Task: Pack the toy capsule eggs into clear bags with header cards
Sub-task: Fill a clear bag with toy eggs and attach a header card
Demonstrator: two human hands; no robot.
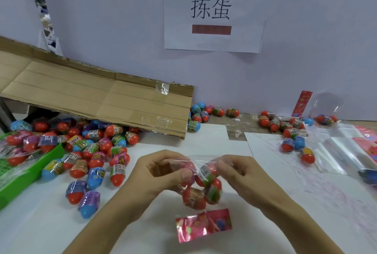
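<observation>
Nearest the viewer, a glossy pink header card (pixel 204 225) hangs at the bottom of a crinkled clear bag (pixel 201 184), rectangular and shiny with a printed pattern. Inside the bag sit smooth plastic capsule eggs (pixel 193 197), oval, mostly red with printed shrink bands; about four show, though the film blurs the count. The bag is held above the white tabletop (pixel 51 227), its mouth stretched between two hands. The left hand (pixel 161 172) has its fingers curled and pinches the left edge of the film between thumb and forefinger. The right hand (pixel 232 172) pinches the right edge in the same way, fingers bent inward.

To the left a heap of loose eggs (pixel 95 158), well over thirty in red, blue and purple, lies spread on the tabletop beside a green plastic tray (pixel 30 170) with slatted sides that holds more. To the right lie flat clear sleeves (pixel 336 151) with pink cards, and roughly a dozen scattered eggs (pixel 289 131). Farther back a corrugated cardboard sheet (pixel 91 94), creased and taped, leans over the heap. On the pale wall hangs one white paper sign (pixel 214 21) with two black characters.
</observation>
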